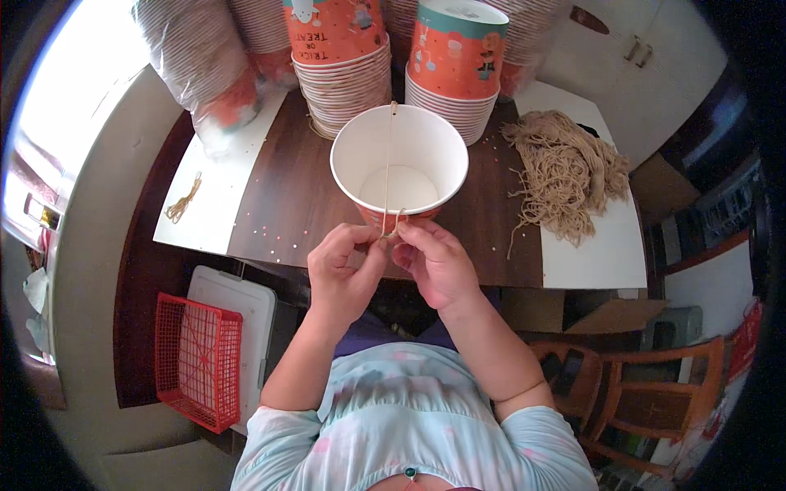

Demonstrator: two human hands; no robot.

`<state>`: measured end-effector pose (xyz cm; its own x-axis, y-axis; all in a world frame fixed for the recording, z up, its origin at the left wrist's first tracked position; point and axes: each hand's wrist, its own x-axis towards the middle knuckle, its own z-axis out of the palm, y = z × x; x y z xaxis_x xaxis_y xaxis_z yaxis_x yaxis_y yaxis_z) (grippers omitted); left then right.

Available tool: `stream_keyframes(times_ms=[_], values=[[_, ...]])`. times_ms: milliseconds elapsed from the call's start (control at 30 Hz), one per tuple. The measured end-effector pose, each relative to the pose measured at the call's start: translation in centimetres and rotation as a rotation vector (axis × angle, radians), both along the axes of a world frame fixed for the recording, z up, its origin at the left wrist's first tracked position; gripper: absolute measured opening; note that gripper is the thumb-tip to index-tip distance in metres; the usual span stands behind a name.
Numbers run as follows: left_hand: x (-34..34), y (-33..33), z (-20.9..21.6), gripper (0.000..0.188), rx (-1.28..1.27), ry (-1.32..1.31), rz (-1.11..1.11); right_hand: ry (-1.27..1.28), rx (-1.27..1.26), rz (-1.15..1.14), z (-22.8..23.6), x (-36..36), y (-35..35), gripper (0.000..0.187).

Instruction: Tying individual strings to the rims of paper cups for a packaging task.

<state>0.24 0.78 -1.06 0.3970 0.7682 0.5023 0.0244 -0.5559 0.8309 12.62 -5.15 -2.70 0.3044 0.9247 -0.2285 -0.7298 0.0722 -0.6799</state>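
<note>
A white paper bucket [354, 159] with an orange outside stands upright at the near edge of the table, its mouth toward me. One thin tan twine [390, 155] runs across the mouth from a hole near the far rim to the near rim. Just outside the near rim, my left hand [345, 266] pinches the twine between thumb and forefinger. Close against it, my right hand [440, 266] pinches a short looped end of the same twine. The fingertips of both hands nearly touch and partly hide the twine between them.
Behind the bucket rise two nested stacks of orange buckets [341, 90] [454, 69], with plastic-wrapped stacks [192, 57] further back. A heap of tan twine pieces [565, 176] lies at the right, a small twine bundle [183, 200] at the left. Small paper dots speckle the table [282, 180]. A red basket [201, 360] sits below left.
</note>
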Motion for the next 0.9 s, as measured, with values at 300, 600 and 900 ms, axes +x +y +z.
stream_keyframes(times_ms=[300, 600, 900], values=[[0.3, -0.1, 0.2, 0.004, -0.117, -0.002, 0.035, -0.519, -0.033, -0.048, -0.1, 0.8, 0.2, 0.013], [-0.4, 0.2, 1.4, 0.002, -0.014, -0.102, -0.131, -1.783, 0.304, -0.642, 2.3, 0.0, -1.2, 0.035], [-2.0, -0.4, 4.6, 0.003, -0.037, -0.286, -0.279, -1.816, 0.383, -0.677, 2.4, 0.8, 0.2, 0.018]])
